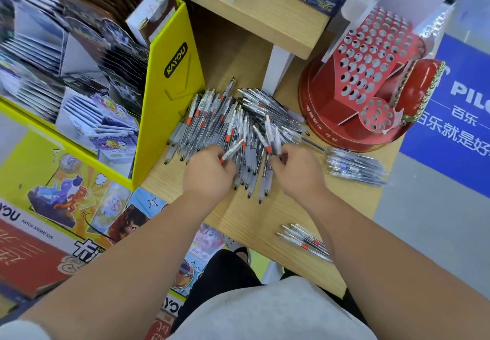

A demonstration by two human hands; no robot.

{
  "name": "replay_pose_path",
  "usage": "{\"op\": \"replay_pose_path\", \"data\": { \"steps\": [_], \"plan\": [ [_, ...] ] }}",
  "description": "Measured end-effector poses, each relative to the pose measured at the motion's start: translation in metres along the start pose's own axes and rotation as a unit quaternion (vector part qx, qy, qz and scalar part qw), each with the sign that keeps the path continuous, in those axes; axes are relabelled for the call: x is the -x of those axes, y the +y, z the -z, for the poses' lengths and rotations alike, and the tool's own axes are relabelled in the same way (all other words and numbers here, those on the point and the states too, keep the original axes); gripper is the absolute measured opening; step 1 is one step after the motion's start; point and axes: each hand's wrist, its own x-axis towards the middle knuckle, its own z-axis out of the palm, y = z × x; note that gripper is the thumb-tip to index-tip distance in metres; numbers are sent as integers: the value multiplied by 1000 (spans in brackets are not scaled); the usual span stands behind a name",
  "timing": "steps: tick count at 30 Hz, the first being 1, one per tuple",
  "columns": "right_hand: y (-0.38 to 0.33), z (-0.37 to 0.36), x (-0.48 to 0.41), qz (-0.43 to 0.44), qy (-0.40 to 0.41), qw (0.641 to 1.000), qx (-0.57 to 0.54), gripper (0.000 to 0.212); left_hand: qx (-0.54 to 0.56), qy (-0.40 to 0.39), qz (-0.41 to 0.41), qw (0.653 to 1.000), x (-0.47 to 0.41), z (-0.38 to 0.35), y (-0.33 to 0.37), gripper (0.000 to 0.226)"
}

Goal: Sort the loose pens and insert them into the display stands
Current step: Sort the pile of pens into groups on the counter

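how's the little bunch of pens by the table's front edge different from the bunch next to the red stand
The front bunch is only a handful; the stand-side bunch, beside the red display stand, holds more pens. The front bunch shows red bands; the stand-side bunch shows blue marks. Both lie in side-by-side rows on the wooden table, apart from the big pile.

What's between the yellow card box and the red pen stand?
The big heap of loose pens on the wooden table, per the head view.
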Motion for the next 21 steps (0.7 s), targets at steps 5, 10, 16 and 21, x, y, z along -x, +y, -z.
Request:
{"op": "replay_pose_path", "data": {
  "steps": [5,10,16,21],
  "plan": [
    [13,8,-4,1,-3,997,77,14,163,-28,60,984,7,5,3,21],
    [7,4,-11,9,-6,991,132,20,288,-44,129,948,14,0,6,19],
    [5,-3,-10,19,-30,992,118,27,273,-28,122,954,21,-5,9,22],
    [6,-9,-8,20,-56,992,115,39,275,-36,131,952,24,-5,4,29]
  ]
}}
